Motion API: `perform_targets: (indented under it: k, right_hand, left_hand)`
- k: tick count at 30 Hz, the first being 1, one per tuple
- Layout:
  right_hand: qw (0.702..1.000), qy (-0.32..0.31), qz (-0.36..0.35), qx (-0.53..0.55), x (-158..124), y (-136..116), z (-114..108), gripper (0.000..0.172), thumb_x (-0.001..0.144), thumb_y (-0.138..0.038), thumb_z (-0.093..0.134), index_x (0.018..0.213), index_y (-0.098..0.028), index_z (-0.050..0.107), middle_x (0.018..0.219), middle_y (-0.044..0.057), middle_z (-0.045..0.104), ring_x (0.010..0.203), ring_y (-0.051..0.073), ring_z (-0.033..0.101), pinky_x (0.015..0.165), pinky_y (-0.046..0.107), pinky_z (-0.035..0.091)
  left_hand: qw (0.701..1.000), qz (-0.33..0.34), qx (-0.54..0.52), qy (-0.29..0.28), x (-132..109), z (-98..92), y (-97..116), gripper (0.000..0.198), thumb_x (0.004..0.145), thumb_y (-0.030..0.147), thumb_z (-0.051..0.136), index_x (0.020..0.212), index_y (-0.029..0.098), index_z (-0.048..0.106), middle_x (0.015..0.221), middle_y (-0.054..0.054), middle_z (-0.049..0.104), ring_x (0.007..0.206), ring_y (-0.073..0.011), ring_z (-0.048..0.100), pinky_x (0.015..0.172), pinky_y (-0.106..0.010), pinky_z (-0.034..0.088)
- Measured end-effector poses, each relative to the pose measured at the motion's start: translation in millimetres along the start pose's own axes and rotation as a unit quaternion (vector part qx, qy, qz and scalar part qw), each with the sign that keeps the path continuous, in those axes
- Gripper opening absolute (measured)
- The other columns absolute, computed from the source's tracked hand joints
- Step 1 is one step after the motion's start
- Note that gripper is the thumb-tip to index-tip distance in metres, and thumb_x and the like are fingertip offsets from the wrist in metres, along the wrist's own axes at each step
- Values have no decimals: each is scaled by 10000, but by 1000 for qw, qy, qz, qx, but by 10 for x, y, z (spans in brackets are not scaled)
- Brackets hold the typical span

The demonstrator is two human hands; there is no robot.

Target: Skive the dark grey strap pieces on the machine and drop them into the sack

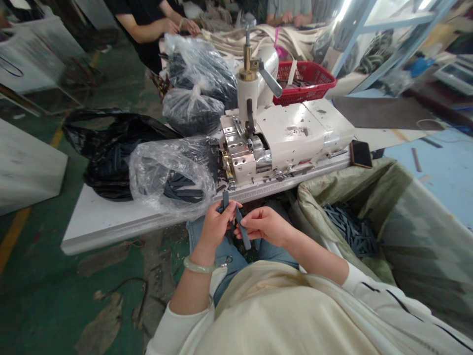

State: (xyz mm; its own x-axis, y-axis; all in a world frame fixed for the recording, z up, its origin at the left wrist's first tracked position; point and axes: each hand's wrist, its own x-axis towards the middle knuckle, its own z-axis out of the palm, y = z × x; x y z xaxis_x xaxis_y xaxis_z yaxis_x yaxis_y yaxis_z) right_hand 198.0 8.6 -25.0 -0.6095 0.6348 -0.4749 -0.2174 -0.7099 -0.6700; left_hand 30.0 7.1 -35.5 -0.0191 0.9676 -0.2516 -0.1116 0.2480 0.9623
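Note:
My left hand (218, 227), with a pale green bangle on its wrist, is shut on a dark grey strip (225, 199) of leather or similar material, held upright over my lap. My right hand (264, 226) is close beside it, its fingertips pinching a second dark grey strip (243, 229) that slants downward. Where the strips meet, my fingers hide part of them. Just beyond my hands lies the front edge of a white worktable (99, 224). A cream skiving-type machine (273, 143) stands on it.
Clear plastic bags of dark strips (172, 175) and a black bag (111, 158) lie left of the machine. To my right, a lined bin (402, 231) holds several strips. A phone (361, 154) and a red basket (305, 81) sit nearby. Two co-workers work at the far side.

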Motion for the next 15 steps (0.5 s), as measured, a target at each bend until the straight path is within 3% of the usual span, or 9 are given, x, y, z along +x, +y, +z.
perform_targets:
  k: [4,8,15]
  right_hand:
    - [990,-92,38,104,30,52,-88,207,767,-266,738,785,-105,609,693,42,685,595,108,663,563,177,514]
    - [955,-185,115,202,72,147,-133,90,839,-163,575,786,-140,506,643,28,622,530,103,627,498,155,506]
    - [943,-169,156,238,125,219,-143,155,878,-91,358,831,-137,498,679,83,673,583,149,690,545,200,560]
  left_hand:
    - [999,12,-28,-16,-16,22,13,270,794,449,669,811,184,622,515,74,430,426,-71,402,409,-188,316]
    - [999,37,19,0,-41,61,53,238,783,404,690,775,190,584,514,73,468,434,-74,409,447,-198,347]
    - [992,59,103,37,-40,53,80,253,792,406,662,700,194,559,504,61,479,443,-94,424,470,-221,353]
